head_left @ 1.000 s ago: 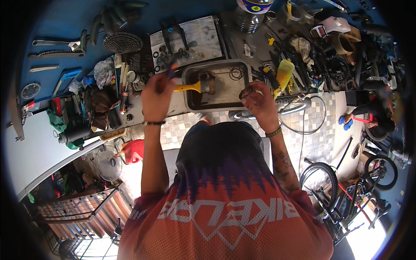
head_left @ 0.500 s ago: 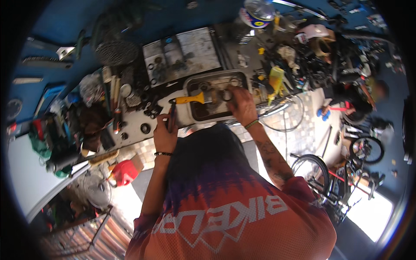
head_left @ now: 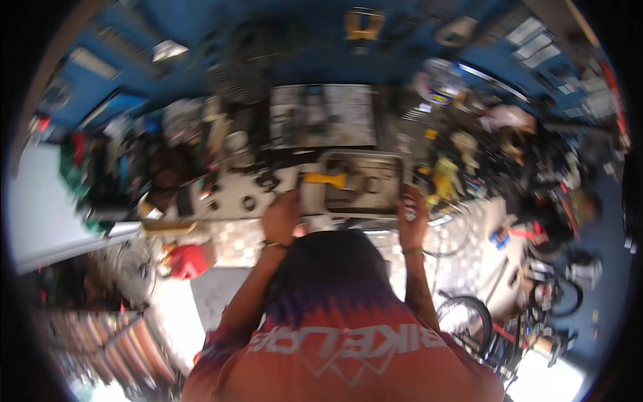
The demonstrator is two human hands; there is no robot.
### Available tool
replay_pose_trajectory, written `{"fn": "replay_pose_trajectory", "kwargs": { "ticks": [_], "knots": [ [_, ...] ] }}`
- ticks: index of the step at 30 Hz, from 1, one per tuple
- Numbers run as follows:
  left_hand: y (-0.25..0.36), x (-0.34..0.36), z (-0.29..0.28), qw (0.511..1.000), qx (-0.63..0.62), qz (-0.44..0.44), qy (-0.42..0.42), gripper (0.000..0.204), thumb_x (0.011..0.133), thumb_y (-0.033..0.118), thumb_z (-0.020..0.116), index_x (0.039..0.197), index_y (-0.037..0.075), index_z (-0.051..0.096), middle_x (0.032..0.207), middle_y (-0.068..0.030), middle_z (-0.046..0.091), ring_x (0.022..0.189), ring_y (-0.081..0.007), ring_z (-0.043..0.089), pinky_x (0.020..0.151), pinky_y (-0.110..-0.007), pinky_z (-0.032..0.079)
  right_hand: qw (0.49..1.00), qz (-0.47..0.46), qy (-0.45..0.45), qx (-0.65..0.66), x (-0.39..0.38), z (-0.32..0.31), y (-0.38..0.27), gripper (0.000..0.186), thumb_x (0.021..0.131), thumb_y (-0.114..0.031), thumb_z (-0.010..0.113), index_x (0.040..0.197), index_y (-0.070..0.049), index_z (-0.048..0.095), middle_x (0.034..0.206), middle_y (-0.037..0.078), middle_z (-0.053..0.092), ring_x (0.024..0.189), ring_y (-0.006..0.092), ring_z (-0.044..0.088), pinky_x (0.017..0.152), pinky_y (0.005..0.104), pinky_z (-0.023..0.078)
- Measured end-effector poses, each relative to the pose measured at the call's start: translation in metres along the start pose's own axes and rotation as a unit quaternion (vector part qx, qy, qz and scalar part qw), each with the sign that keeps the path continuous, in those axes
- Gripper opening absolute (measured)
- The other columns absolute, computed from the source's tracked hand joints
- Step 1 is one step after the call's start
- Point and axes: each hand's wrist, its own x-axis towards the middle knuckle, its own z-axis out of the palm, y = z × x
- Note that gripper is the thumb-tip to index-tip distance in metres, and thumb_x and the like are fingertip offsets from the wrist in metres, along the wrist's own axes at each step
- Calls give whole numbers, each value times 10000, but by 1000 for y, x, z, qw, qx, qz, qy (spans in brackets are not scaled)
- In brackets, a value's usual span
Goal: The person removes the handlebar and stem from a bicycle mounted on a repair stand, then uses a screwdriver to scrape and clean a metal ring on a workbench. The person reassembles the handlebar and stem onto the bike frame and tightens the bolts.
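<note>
A rectangular metal tray (head_left: pixel 364 213) lies on the bench between my two hands. In it rests a paintbrush with a yellow handle (head_left: pixel 325 179), its handle over the left rim, and a ring-shaped part (head_left: pixel 372 185) lies close by. My left hand (head_left: pixel 281 218) is closed at the left of the tray around a dark, slim object (head_left: pixel 297 186), blurred too much to name. Beside the tray's right end, my right hand (head_left: pixel 412 218) is closed on a small light-and-dark piece (head_left: pixel 408 203) whose kind does not show.
A stained white sheet (head_left: pixel 355 120) lies behind the tray. Black rings (head_left: pixel 249 203) and other small parts sit to the left. A yellow bottle (head_left: pixel 445 177) and cluttered parts stand at the right. A bicycle wheel (head_left: pixel 465 325) and another person (head_left: pixel 552 218) are farther right.
My right hand has moved from over the tray to its right side. My left hand remains left of the tray. The whole view has shifted and blurred.
</note>
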Motion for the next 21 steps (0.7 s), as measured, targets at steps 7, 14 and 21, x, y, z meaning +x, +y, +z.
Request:
{"fn": "replay_pose_trajectory", "kwargs": {
  "ticks": [7, 14, 21],
  "knots": [
    [23, -15, -25, 980, -122, -98, 124, 236, 985, 81, 699, 1204, 58, 782, 964, -122, 808, 831, -221, 789, 709, -351, 636, 942, -92, 105, -306, 160, -98, 130, 435, 907, -143, 765, 1321, -79, 647, 1306, 206, 644, 1206, 424, 625, 956, 541, 532],
    [49, -71, -19, 953, -195, -174, 151, 249, 995, 67, 693, 1231, 48, 769, 917, -131, 795, 796, -181, 774, 675, -335, 596, 799, -223, -99, -549, 274, -145, 243, 430, 956, -160, 616, 1381, -127, 668, 1383, 167, 663, 1290, 372, 616, 1057, 526, 524],
    [53, -131, -24, 938, -151, -242, 197, 257, 972, 70, 680, 1210, 22, 767, 922, -131, 803, 729, -200, 782, 671, -331, 614, 894, -284, -27, -346, 299, -160, 242, 273, 1030, -319, 702, 1026, -46, 713, 1005, 197, 746, 905, 431, 722, 769, 520, 574]
  ]
}}
